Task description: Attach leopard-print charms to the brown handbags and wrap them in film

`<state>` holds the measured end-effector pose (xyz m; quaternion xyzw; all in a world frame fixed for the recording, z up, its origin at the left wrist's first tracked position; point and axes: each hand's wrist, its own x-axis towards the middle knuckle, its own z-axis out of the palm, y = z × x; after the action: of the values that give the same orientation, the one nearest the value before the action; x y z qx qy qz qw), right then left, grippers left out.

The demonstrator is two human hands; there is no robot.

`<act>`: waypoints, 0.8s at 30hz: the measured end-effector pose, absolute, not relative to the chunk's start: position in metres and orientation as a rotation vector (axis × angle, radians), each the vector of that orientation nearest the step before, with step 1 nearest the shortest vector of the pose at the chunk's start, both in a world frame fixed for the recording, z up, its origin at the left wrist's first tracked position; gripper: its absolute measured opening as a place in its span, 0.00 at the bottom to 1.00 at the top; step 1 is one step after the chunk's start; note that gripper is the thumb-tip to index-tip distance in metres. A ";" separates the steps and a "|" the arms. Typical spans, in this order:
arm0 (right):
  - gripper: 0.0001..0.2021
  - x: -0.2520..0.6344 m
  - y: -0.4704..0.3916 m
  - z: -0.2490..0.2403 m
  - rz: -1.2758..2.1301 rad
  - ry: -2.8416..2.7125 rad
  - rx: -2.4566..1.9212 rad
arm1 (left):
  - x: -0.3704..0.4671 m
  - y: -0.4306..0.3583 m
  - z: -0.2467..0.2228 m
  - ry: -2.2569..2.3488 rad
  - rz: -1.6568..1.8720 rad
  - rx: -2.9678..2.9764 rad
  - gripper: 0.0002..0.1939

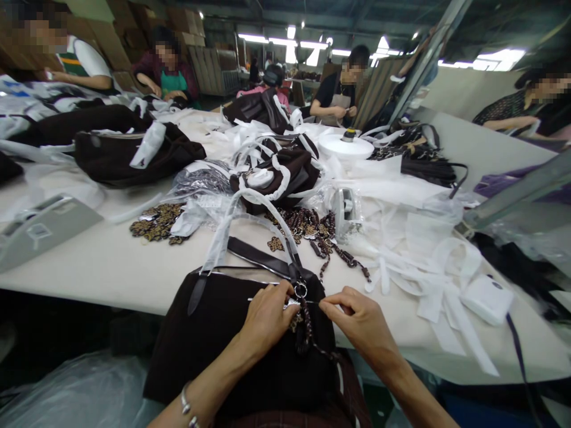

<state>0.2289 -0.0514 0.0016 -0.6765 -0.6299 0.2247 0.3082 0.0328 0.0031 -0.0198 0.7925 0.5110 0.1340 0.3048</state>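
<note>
A dark brown handbag (196, 345) leans against the table's front edge, its top zip partly open and its handles (218, 238) wrapped in white film. From a metal ring (300, 290) near its right handle hangs a bag charm (307, 327) with a braided cord and a leopard-patterned piece. My left hand (267, 315) is closed at the charm, with something small, white and crinkled between thumb and fingers. Just right of it, my right hand (359, 321) pinches a thin string (313, 302) that runs toward the charm.
Several leopard-patterned charms (158, 223) and braided charms (312, 226) lie behind the bag. Grey tape dispensers (49, 229) stand on the table (111, 267). White strips (446, 285) spread at right, by a white box (488, 299). More brown bags (134, 154) and several people are farther back.
</note>
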 end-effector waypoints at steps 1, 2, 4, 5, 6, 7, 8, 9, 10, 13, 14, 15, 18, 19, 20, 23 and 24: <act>0.08 0.230 -0.050 0.000 0.588 -1.659 -1.788 | 0.033 0.003 -0.021 1.346 0.398 2.090 0.10; 0.08 0.230 -0.049 -0.002 0.584 -1.656 -1.787 | 0.034 0.002 -0.022 1.330 0.448 2.092 0.10; 0.08 0.231 -0.047 -0.005 0.579 -1.656 -1.788 | 0.036 0.002 -0.025 1.276 0.530 2.117 0.11; 0.08 0.231 -0.046 -0.006 0.578 -1.660 -1.789 | 0.037 0.003 -0.026 1.245 0.551 2.129 0.11; 0.08 0.231 -0.045 -0.008 0.579 -1.664 -1.788 | 0.038 0.003 -0.026 1.219 0.559 2.133 0.11; 0.08 0.231 -0.044 -0.009 0.582 -1.669 -1.787 | 0.040 0.004 -0.027 1.205 0.558 2.130 0.10; 0.08 0.230 -0.042 -0.010 0.586 -1.671 -1.787 | 0.041 0.004 -0.028 1.200 0.552 2.123 0.09; 0.08 0.229 -0.041 -0.012 0.592 -1.672 -1.786 | 0.042 0.005 -0.029 1.203 0.542 2.114 0.08; 0.07 0.229 -0.039 -0.013 0.598 -1.672 -1.787 | 0.043 0.006 -0.030 1.208 0.530 2.103 0.07; 0.07 0.227 -0.034 -0.015 0.624 -1.676 -1.780 | 0.045 0.008 -0.032 1.220 0.508 2.071 0.05; 0.07 0.227 -0.033 -0.015 0.639 -1.677 -1.779 | 0.045 0.008 -0.032 1.221 0.510 2.062 0.05; 0.07 0.227 -0.032 -0.015 0.655 -1.675 -1.779 | 0.045 0.009 -0.032 1.221 0.514 2.052 0.05; 0.08 0.231 -0.029 -0.013 0.694 -1.653 -1.798 | 0.044 0.009 -0.033 1.223 0.522 2.020 0.05; 0.08 0.233 -0.028 -0.013 0.703 -1.645 -1.806 | 0.044 0.009 -0.033 1.222 0.523 2.009 0.05; 0.08 0.235 -0.027 -0.012 0.712 -1.643 -1.812 | 0.044 0.009 -0.033 1.222 0.524 1.997 0.05; 0.07 0.238 -0.023 -0.012 0.750 -1.664 -1.801 | 0.045 0.010 -0.034 1.215 0.527 1.967 0.06; 0.07 0.238 -0.022 -0.012 0.766 -1.676 -1.790 | 0.045 0.010 -0.034 1.213 0.528 1.961 0.06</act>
<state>0.2376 -0.0218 -0.0123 -0.6684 -0.6258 0.2860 0.2825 0.0446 0.0101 -0.0342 0.7675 0.4747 0.2066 0.3782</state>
